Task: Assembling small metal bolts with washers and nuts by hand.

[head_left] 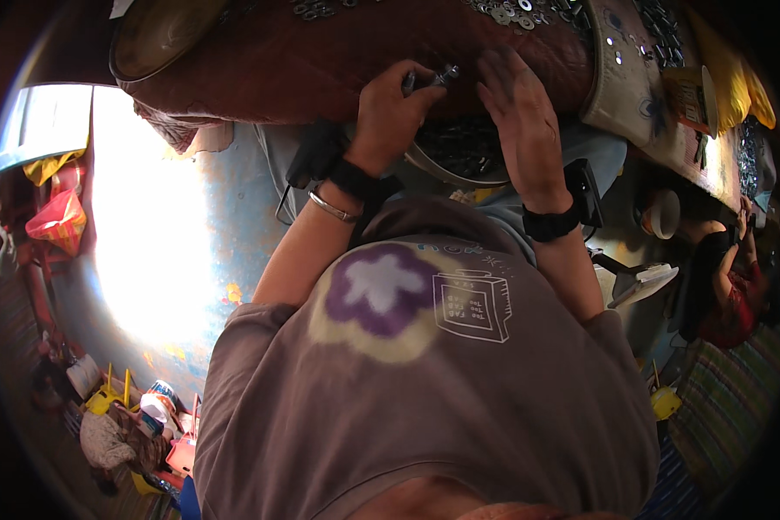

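My left hand (388, 117) is closed around a metal bolt (446, 75), whose shiny end with a washer or nut sticks out past the thumb and forefinger. A dark, rounded part (408, 84) shows between the same fingers; whether it belongs to the bolt I cannot tell. My right hand (526, 126) hovers to the right of the bolt, fingers stretched out and slightly blurred, with nothing visible in it. Both are over the near edge of a dark red covered surface (321, 65). Below and between them sits a round bowl (425, 165) of small dark metal parts.
Loose washers (520, 13) lie at the far edge. A round metal basin (152, 48) stands at far left. To the right are a pale sheet (620, 87), dark bolts (659, 30), a tub (689, 97) and yellow bags (737, 82). Other people (732, 308) sit at right and lower left.
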A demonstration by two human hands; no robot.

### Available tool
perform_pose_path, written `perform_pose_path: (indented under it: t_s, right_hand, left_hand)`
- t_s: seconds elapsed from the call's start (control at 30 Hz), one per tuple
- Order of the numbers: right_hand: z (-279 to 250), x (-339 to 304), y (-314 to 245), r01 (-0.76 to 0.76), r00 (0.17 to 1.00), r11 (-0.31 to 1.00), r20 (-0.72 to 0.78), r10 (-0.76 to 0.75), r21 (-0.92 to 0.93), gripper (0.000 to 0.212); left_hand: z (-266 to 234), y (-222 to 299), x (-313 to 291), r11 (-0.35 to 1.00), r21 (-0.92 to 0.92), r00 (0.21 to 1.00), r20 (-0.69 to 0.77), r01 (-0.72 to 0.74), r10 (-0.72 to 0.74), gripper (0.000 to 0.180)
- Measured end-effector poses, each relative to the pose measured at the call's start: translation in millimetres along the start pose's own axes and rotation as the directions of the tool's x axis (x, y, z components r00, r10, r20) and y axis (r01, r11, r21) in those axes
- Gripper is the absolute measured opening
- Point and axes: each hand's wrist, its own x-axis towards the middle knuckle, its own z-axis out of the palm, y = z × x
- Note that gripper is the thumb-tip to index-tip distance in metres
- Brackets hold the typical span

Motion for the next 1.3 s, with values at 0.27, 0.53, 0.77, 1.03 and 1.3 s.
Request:
perform_pose_path:
  t_s: [0.27, 0.53, 0.77, 1.03, 1.3]
  right_hand:
    - [-24, 38, 7, 0.14, 0.97, 0.756, -0.063, -0.233, -0.639, 0.03]
    - [-54, 104, 18, 0.254, 0.896, 0.295, 0.11, -0.43, -0.921, 0.025]
    - [-51, 115, 25, 0.158, 0.905, 0.115, 0.097, -0.413, -0.981, 0.03]
    - [-57, 118, 27, 0.18, 0.899, 0.233, 0.064, -0.433, -0.956, 0.028]
    - [-45, 93, 0, 0.002, 0.997, 0.818, -0.061, -0.045, -0.575, 0.028]
  left_hand:
    - [16, -16, 2, 0.972, 0.23, 0.998, -0.02, -0.048, 0.054, 0.022]
    - [14, -22, 6, 0.881, -0.376, 0.946, 0.254, 0.288, -0.201, 0.017]
    - [14, -12, 5, 0.855, -0.431, 0.951, 0.237, 0.288, -0.2, 0.018]
    - [9, -19, 9, 0.924, -0.319, 0.952, 0.281, 0.213, -0.122, 0.018]
    - [9, -17, 8, 0.974, -0.221, 0.982, 0.19, 0.054, -0.011, 0.022]
